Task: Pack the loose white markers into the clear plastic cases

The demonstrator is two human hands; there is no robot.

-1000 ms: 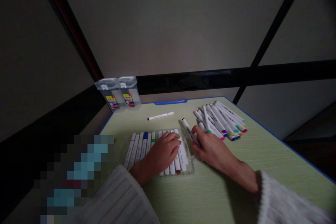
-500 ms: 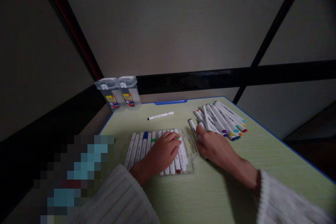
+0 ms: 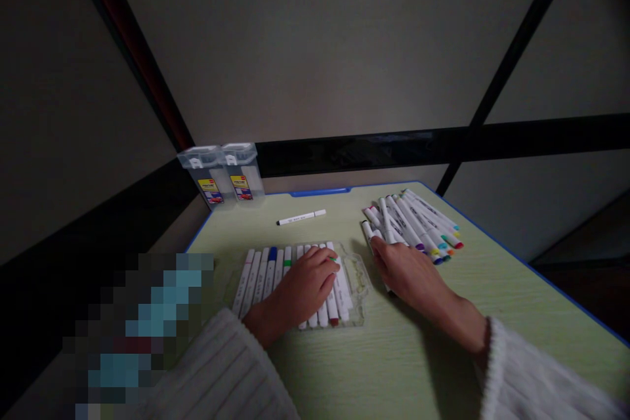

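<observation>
My left hand [image 3: 306, 281] lies palm down across a row of white markers [image 3: 243, 285] in a clear plastic tray [image 3: 358, 314], its fingers spread over the markers near the tray's right end. Some of the markers show blue, green or dark red bands or caps; others are hidden under the hand. To the right of the tray, my right hand [image 3: 411, 275] is closed on a white marker [image 3: 368, 232] with a black end, the fingertips partly out of sight. Just beyond this hand is a loose pile of white markers [image 3: 413, 226] with coloured ends.
A single marker [image 3: 301, 217] lies apart behind the tray. Two lidded clear boxes [image 3: 241, 174] with labels stand at the back left corner. The pale green table [image 3: 335, 374] has a blue edge and meets a panelled wall [image 3: 315, 46].
My right hand has moved slightly right, toward the pile, and the black-ended marker has shifted with it, away from the tray. My left hand has stayed in place.
</observation>
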